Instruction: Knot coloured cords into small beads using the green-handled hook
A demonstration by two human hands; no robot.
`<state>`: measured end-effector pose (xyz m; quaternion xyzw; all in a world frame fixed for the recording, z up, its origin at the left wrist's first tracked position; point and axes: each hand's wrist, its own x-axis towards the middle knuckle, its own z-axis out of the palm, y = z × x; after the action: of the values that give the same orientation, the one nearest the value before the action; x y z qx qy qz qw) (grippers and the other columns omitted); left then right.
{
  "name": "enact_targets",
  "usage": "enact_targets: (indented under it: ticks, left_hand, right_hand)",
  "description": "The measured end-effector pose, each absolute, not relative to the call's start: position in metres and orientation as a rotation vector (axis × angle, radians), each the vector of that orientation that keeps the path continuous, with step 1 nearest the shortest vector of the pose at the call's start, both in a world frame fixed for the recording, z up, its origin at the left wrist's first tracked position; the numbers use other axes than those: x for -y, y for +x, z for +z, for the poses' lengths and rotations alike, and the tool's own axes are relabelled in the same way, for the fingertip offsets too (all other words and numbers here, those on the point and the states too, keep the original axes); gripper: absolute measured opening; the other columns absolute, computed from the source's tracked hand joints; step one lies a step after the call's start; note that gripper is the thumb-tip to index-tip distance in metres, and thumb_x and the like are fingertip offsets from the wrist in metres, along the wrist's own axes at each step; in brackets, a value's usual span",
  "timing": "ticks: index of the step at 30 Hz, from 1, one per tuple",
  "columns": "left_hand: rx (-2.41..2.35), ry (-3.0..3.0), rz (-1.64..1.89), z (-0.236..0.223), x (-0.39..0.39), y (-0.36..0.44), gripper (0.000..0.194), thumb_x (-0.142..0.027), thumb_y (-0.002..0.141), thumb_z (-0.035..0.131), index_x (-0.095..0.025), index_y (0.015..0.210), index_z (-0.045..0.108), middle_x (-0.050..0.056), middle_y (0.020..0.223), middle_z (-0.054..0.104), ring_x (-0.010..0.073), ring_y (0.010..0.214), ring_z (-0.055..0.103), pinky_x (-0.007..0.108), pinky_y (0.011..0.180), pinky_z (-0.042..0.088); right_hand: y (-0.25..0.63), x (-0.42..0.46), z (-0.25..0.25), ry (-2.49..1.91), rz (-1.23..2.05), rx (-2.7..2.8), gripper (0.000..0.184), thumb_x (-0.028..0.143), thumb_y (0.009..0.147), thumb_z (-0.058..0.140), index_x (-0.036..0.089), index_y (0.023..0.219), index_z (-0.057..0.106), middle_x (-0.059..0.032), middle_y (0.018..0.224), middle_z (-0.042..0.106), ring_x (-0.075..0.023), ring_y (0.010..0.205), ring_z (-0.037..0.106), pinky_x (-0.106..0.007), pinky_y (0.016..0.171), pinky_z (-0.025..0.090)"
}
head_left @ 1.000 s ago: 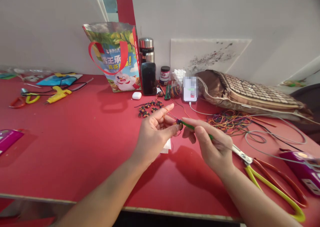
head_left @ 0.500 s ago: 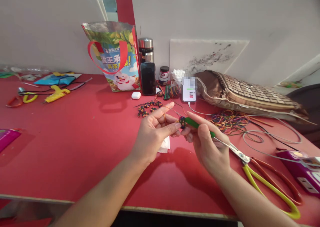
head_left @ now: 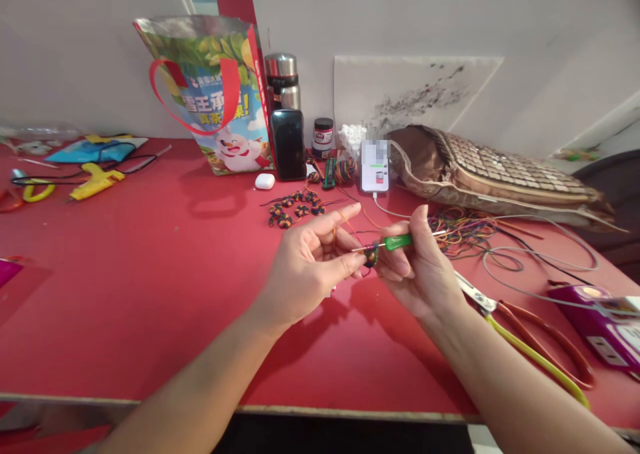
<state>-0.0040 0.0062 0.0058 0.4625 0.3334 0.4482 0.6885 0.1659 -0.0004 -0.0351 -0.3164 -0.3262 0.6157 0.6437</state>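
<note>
While the left hand (head_left: pixel 310 261) pinches a small multicoloured crocheted piece (head_left: pixel 371 257) between thumb and fingers, with an orange yarn strand (head_left: pixel 335 233) running over its raised index finger, the right hand (head_left: pixel 420 267) has its grip closed on a green-handled crochet hook (head_left: pixel 399 242). The piece is held above the worktop (head_left: pixel 175 294), between the two hands, with dark pink loops visible on the hook's metal shaft. Work on it is judged unfinished: loops remain on the hook and yarn appears still attached; the number of stitches outstanding cannot be told. A curled crocheted strip (head_left: pixel 285 221) lies beyond the left hand, apparently worked already. Compared with the frame half a second earlier, the right hand has rolled, its thumb now pointing upward; the hook lies flatter, exposing its shaft, and the left hand's pinch is much the same.
</note>
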Motion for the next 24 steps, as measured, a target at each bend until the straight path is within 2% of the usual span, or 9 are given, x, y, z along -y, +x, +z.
enact_targets:
  ticks: [4, 10, 17, 24]
  left_hand:
    - [-0.795, 1.159, 0.954, 0.009, -0.004, -0.003, 0.054, -0.008, 0.077, 0.084, -0.018, 0.130, 0.079, -0.003, 0.075, 0.071, 0.0113, 0.063, 0.066, 0.026, 0.065, 0.057]
    - [-0.822, 1.253, 0.901, 0.009, -0.003, -0.005, 0.037, -0.012, 0.078, 0.083, -0.016, 0.115, 0.083, 0.001, 0.080, 0.074, 0.0138, 0.067, 0.068, 0.025, 0.062, 0.056]
    - [-0.845, 1.279, 0.915, 0.008, -0.003, -0.005, 0.048, -0.012, 0.080, 0.083, -0.017, 0.128, 0.080, -0.001, 0.077, 0.074, 0.0122, 0.063, 0.066, 0.026, 0.063, 0.056]
    - [-0.840, 1.261, 0.923, 0.006, -0.003, -0.005, 0.051, -0.012, 0.079, 0.083, -0.018, 0.130, 0.080, -0.002, 0.075, 0.072, 0.0119, 0.063, 0.066, 0.027, 0.066, 0.057]
  right_hand:
    - [0.176, -0.004, -0.032, -0.794, 1.368, 0.774, 0.054, 0.073, 0.075, 0.087, 0.022, 0.062, 0.077, 0.0090, 0.034, 0.033, -0.0070, 0.033, 0.025, -0.023, 0.036, 0.026]
    - [0.183, -0.006, -0.027, -0.849, 1.270, 0.838, 0.058, 0.074, 0.080, 0.084, 0.021, 0.058, 0.072, 0.0075, 0.034, 0.035, -0.0068, 0.034, 0.027, -0.023, 0.036, 0.026]
    - [0.187, -0.005, -0.028, -0.893, 1.148, 0.880, 0.056, 0.070, 0.089, 0.077, 0.022, 0.060, 0.073, 0.0054, 0.036, 0.039, -0.0072, 0.034, 0.029, -0.025, 0.038, 0.028]
    - [0.188, -0.006, -0.024, -0.915, 1.100, 0.903, 0.060, 0.072, 0.087, 0.078, 0.020, 0.058, 0.070, 0.0052, 0.035, 0.040, -0.0065, 0.033, 0.031, -0.025, 0.037, 0.028]
